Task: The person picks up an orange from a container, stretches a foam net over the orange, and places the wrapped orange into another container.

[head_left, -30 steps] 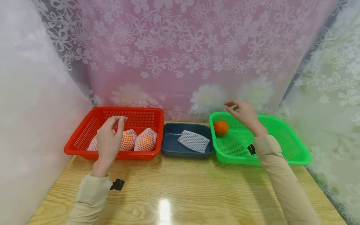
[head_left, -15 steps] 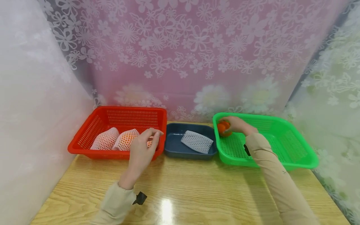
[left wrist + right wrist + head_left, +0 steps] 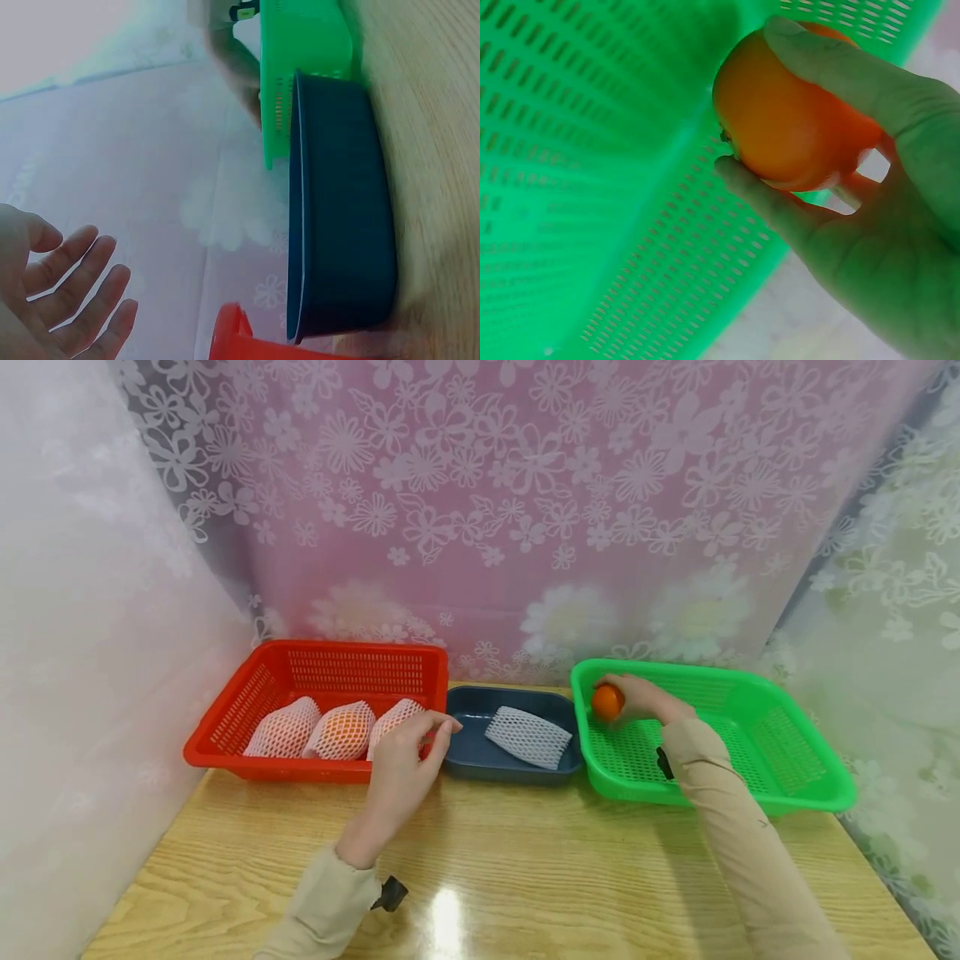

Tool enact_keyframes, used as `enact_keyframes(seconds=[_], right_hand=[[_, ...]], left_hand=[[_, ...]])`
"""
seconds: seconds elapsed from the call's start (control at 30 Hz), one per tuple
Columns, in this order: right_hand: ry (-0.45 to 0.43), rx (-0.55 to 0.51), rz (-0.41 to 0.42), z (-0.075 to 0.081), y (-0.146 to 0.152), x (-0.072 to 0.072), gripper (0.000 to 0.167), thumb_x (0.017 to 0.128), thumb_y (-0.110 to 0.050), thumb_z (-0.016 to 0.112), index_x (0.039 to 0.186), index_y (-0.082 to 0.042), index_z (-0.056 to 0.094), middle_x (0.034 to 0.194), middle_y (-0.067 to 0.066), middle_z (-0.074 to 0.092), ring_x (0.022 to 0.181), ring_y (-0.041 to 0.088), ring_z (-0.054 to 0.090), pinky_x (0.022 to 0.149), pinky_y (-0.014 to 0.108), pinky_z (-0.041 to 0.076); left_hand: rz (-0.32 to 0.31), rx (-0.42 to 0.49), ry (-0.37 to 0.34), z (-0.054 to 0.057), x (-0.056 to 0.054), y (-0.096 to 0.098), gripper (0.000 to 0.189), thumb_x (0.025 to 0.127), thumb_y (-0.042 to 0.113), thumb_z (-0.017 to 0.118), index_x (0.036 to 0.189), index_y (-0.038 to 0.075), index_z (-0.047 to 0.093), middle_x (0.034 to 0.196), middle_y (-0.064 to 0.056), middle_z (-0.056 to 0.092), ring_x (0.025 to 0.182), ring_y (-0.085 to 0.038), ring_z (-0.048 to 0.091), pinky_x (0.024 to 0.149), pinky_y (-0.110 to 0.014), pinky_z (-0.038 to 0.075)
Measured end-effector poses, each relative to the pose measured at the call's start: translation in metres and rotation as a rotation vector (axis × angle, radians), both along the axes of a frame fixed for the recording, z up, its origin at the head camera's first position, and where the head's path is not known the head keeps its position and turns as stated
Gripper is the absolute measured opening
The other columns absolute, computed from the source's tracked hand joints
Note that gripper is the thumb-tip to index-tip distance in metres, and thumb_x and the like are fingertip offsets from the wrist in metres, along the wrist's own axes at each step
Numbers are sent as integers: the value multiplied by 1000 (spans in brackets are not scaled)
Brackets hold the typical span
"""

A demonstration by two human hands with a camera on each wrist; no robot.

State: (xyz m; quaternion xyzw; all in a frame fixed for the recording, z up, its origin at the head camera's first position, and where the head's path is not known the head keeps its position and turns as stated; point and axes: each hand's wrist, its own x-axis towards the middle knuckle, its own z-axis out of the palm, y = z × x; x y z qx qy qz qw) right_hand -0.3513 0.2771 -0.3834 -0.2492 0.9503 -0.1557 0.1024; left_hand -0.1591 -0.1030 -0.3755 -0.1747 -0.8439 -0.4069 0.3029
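My right hand (image 3: 637, 700) grips an orange (image 3: 607, 702) inside the left end of the green basket (image 3: 712, 670). In the right wrist view the thumb lies over the orange (image 3: 795, 112), and a finger supports it from below; its small stem spot faces the basket floor. My left hand (image 3: 408, 764) hovers over the near right corner of the red basket (image 3: 315, 768), close to the dark blue tray (image 3: 468, 764). Its fingers (image 3: 79, 289) are loosely bent and hold nothing. Inside the tray lies a white foam net sleeve (image 3: 528, 737).
Several fruits stand or lie in white foam nets in the red basket, among them a netted orange (image 3: 345, 732). The two baskets and the tray form a row along the back of the wooden table (image 3: 525, 877). A pink flowered curtain (image 3: 480, 527) hangs behind.
My right hand has come down into the green basket, taken hold of the orange and shifted it slightly right. My left hand has moved right, from over the netted fruits towards the tray.
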Motion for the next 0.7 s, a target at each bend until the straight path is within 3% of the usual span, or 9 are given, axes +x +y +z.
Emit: enact_keyframes(seconds=[0.1, 0.2, 0.33, 0.43, 0.57, 0.7], right_hand=[[7, -19, -11, 13, -1, 7, 76, 76, -3, 85, 142, 0, 48, 133, 35, 47, 114, 52, 54, 89, 63, 50], [23, -35, -35, 31, -3, 19, 78, 77, -6, 86, 144, -3, 47, 138, 34, 43, 115, 52, 54, 89, 64, 49], [79, -74, -53, 55, -8, 41, 79, 79, -8, 86, 147, -7, 45, 141, 31, 41, 118, 53, 52, 92, 68, 47], [127, -108, -58, 69, -14, 61, 79, 81, -9, 85, 148, -12, 45, 140, 27, 42, 119, 51, 52, 92, 69, 47], [184, -148, -50, 76, -21, 88, 81, 83, -14, 85, 151, -16, 42, 139, 22, 44, 118, 47, 54, 93, 68, 47], [219, -210, -19, 73, -30, 112, 83, 82, -15, 86, 152, -17, 42, 139, 19, 45, 119, 44, 55, 94, 66, 47]], left_hand=[[-28, -3, -10, -1, 0, 5, 8, 98, 14, 68, 102, 11, 74, 99, -1, 75, 89, -17, 68, 80, -34, 58], [-59, 7, -31, -2, 1, 10, 9, 99, 14, 67, 103, 11, 74, 100, 0, 75, 83, -15, 66, 75, -32, 57], [-112, 47, -75, -5, 1, 17, 10, 100, 13, 65, 105, 12, 73, 101, 1, 75, 79, -12, 66, 72, -29, 58], [-154, 71, -111, -9, 1, 23, 11, 101, 14, 64, 107, 12, 73, 103, 1, 75, 85, -13, 70, 77, -31, 60], [-213, 95, -140, -14, -2, 35, 15, 101, 12, 64, 113, 10, 71, 107, 0, 74, 93, -14, 70, 80, -32, 60], [-269, 101, -174, -16, -4, 51, 21, 100, 13, 64, 120, 8, 69, 114, -2, 73, 98, -14, 69, 81, -30, 59]])
